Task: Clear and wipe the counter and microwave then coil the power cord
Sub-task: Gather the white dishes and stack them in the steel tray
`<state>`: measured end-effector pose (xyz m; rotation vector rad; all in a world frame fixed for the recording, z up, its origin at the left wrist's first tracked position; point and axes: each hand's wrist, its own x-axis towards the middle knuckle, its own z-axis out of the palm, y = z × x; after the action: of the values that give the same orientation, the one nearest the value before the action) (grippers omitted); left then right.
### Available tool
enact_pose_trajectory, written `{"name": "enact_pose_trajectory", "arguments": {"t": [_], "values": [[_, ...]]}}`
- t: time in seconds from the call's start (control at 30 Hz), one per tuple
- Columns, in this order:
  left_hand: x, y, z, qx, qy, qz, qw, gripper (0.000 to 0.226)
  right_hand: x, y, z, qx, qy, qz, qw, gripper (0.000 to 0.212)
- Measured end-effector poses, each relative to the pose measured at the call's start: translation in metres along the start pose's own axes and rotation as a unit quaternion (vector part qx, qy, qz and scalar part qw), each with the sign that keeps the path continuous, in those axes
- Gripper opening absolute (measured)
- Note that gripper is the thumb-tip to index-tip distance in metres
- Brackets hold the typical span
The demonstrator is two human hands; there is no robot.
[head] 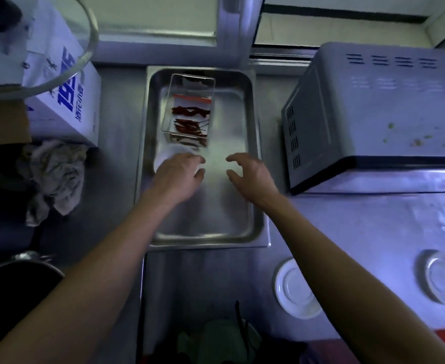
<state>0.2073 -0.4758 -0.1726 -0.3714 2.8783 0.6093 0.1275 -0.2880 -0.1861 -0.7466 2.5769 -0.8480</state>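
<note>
A steel tray (pixel 245 132) sits on the counter (pixel 347 227) between a printed box (pixel 66 101) and the microwave (pixel 373 114), and toward its far end it holds a small clear container (pixel 190 106) of red skewered food. Near the tray's left edge lies a white dish (pixel 163 156), on which the left hand (pixel 179 174) rests with fingers curled over its rim. The right hand (pixel 250 174) hovers over the tray's bare middle, fingers spread and bent, holding nothing; a crumpled rag (pixel 53 174) lies at the counter's left edge and two white plates (pixel 295 290) near its front.

The bench (pixel 373 227) and the tray (pixel 216 206) are brushed metal with a dull sheen. The rag (pixel 56 174) is rumpled cloth; the saucer (pixel 295 287) looks glossy white.
</note>
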Motion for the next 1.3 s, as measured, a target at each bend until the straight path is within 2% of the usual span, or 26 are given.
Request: {"name": "enact_pose_trajectory", "arguments": {"t": [0.1, 0.43, 0.63, 0.77, 0.97, 1.3], "values": [[-0.019, 0.031, 0.013, 0.000, -0.003, 0.033, 0.999, 0.035, -0.041, 0.016, -0.011, -0.007, -0.010, 0.028, 1.000, 0.037], [-0.095, 0.139, 0.068, 0.013, 0.013, 0.152, 0.988, 0.031, -0.193, 0.086, -0.047, 0.021, 0.062, 0.080, 0.995, 0.035], [-0.153, 0.199, 0.113, 0.014, -0.007, 0.201, 0.979, 0.034, -0.295, 0.122, -0.059, 0.004, 0.072, 0.120, 0.990, 0.037], [-0.188, 0.227, 0.145, 0.034, -0.045, 0.195, 0.979, 0.038, -0.348, 0.141, -0.061, 0.006, 0.051, 0.157, 0.986, 0.038], [-0.227, 0.246, 0.182, 0.119, -0.106, 0.181, 0.970, 0.049, -0.402, 0.159, -0.061, -0.005, 0.007, 0.175, 0.985, 0.046], [-0.229, 0.255, 0.201, 0.182, -0.128, 0.176, 0.959, 0.064, -0.430, 0.171, -0.044, 0.001, 0.016, 0.159, 0.987, 0.044]]}}
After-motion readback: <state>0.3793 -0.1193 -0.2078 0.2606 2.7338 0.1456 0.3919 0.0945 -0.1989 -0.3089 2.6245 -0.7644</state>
